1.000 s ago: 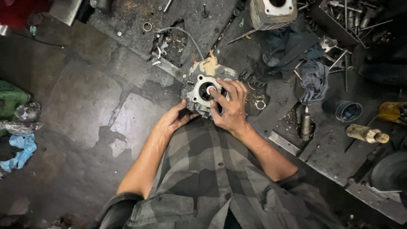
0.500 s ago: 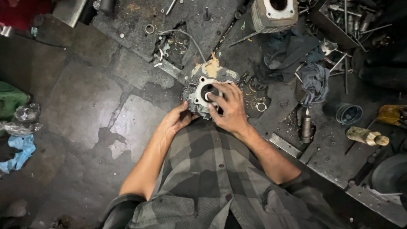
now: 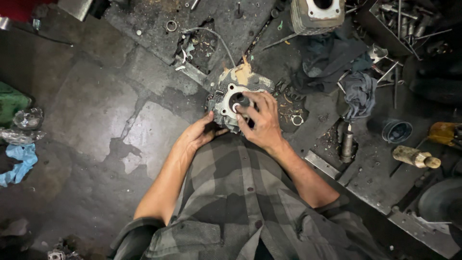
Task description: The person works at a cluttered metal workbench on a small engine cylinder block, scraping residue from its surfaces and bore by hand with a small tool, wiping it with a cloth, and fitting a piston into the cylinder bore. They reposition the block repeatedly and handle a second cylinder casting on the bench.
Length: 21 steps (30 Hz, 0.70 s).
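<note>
Here, from the head camera, the right hand (image 3: pixel 262 123) lies over the engine cylinder (image 3: pixel 236 98), its grip pressed on a small part at the bore; what it pinches is hidden. The left hand (image 3: pixel 199 132) clasps the cylinder's near-left edge, fingertips out of sight beneath. Left of the grip the stained concrete floor (image 3: pixel 96 110) lies open; right, rags (image 3: pixel 358 94) and tools crowd close.

A dark, oil-stained stone floor (image 3: pixel 86 110) is carrying everything. An engine cylinder block (image 3: pixel 236 96) is sitting at centre, a finned cylinder (image 3: pixel 315 14) at the top, and dark rags (image 3: pixel 358 94) are lying right of centre. A blue cloth (image 3: pixel 19 161) is lying at the left edge, a metal ring (image 3: pixel 171 25) near upper centre, and a small dark cup (image 3: pixel 397 131) is standing at right.
</note>
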{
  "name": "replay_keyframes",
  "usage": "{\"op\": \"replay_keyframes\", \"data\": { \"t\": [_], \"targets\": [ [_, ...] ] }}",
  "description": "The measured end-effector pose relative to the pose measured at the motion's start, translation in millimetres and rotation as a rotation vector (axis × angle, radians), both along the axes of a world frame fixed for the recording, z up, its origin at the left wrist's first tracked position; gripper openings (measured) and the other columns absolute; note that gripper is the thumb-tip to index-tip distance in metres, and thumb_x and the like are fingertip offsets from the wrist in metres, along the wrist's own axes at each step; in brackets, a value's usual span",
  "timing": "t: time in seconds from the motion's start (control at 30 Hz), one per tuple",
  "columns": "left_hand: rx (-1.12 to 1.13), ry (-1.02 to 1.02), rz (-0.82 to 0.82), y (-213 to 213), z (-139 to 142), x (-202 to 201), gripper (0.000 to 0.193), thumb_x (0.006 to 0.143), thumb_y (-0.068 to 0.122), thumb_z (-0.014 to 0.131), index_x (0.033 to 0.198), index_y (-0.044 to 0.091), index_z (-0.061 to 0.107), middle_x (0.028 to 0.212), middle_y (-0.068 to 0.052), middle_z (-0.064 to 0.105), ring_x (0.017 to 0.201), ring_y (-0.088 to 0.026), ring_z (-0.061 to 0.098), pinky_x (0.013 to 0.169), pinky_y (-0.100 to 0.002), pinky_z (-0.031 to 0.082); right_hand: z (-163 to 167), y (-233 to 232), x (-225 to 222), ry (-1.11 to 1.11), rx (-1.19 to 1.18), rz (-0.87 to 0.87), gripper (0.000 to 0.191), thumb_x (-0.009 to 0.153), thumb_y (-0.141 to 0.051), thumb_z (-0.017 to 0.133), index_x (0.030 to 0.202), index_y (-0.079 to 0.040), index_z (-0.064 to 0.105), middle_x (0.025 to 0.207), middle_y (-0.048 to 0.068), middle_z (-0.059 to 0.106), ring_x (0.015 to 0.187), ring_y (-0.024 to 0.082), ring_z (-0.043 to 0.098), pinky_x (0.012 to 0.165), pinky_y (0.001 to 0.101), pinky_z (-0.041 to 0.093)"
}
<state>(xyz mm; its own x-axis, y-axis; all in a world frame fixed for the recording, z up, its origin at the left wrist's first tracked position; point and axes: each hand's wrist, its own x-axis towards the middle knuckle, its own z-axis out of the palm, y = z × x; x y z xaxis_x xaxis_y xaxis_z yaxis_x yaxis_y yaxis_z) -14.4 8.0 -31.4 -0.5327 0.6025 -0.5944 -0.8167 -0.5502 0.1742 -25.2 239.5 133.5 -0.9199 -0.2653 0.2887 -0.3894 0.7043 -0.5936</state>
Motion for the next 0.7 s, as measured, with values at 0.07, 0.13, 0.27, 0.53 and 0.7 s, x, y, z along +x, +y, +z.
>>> {"op": "replay_keyframes", "data": {
  "t": [0.07, 0.13, 0.27, 0.53, 0.7],
  "targets": [
    [-0.005, 0.015, 0.0, -0.5, -0.2, 0.6, 0.066, 0.094, 0.038, 0.068, 0.15, 0.013, 0.045, 0.15, -0.01, 0.053, 0.139, -0.032, 0.049, 0.116, -0.058, 0.039, -1.2, -1.0, -1.1, -0.067, -0.036, -0.06, 0.027, 0.087, -0.019, 0.079, 0.112, -0.01, 0.073, 0.144, 0.012, 0.056, 0.136, 0.04, 0.044, 0.117, 0.05, 0.037],
    [-0.012, 0.039, 0.001, -0.9, -1.4, 0.5, 0.065, 0.092, 0.037, 0.068, 0.15, 0.015, 0.045, 0.15, -0.007, 0.053, 0.139, -0.03, 0.049, 0.115, -0.057, 0.039, -2.0, -1.4, -2.3, -0.074, -0.032, -0.057, 0.033, 0.086, -0.02, 0.08, 0.116, -0.009, 0.073, 0.145, 0.012, 0.055, 0.136, 0.04, 0.044, 0.118, 0.0503, 0.036],
    [-0.033, 0.03, 0.029, 0.1, -6.2, -0.2, 0.065, 0.094, 0.035, 0.068, 0.15, 0.014, 0.045, 0.149, -0.008, 0.054, 0.139, -0.03, 0.05, 0.116, -0.056, 0.038, -2.0, -1.4, -3.8, -0.065, -0.025, -0.062, 0.035, 0.085, -0.021, 0.081, 0.117, -0.009, 0.073, 0.144, 0.012, 0.056, 0.135, 0.039, 0.044, 0.118, 0.0506, 0.035],
    [0.062, 0.074, 0.065, 1.2, -5.3, -2.9, 0.067, 0.095, 0.027, 0.068, 0.154, 0.014, 0.039, 0.15, -0.008, 0.053, 0.14, -0.03, 0.048, 0.116, -0.056, 0.036, 1.0, -0.8, -5.2, -0.06, -0.001, -0.054, 0.032, 0.085, -0.023, 0.079, 0.115, -0.011, 0.073, 0.143, 0.011, 0.056, 0.135, 0.037, 0.045, 0.116, 0.0497, 0.036],
    [0.051, 0.103, 0.059, 0.6, 0.1, -5.3, 0.065, 0.096, 0.025, 0.067, 0.153, 0.015, 0.039, 0.149, -0.007, 0.053, 0.139, -0.03, 0.048, 0.116, -0.056, 0.038, 2.0, -0.5, -6.2, -0.078, -0.01, -0.063, 0.031, 0.084, -0.022, 0.079, 0.113, -0.011, 0.073, 0.142, 0.011, 0.057, 0.134, 0.037, 0.045, 0.116, 0.0492, 0.035]
  ]
}}
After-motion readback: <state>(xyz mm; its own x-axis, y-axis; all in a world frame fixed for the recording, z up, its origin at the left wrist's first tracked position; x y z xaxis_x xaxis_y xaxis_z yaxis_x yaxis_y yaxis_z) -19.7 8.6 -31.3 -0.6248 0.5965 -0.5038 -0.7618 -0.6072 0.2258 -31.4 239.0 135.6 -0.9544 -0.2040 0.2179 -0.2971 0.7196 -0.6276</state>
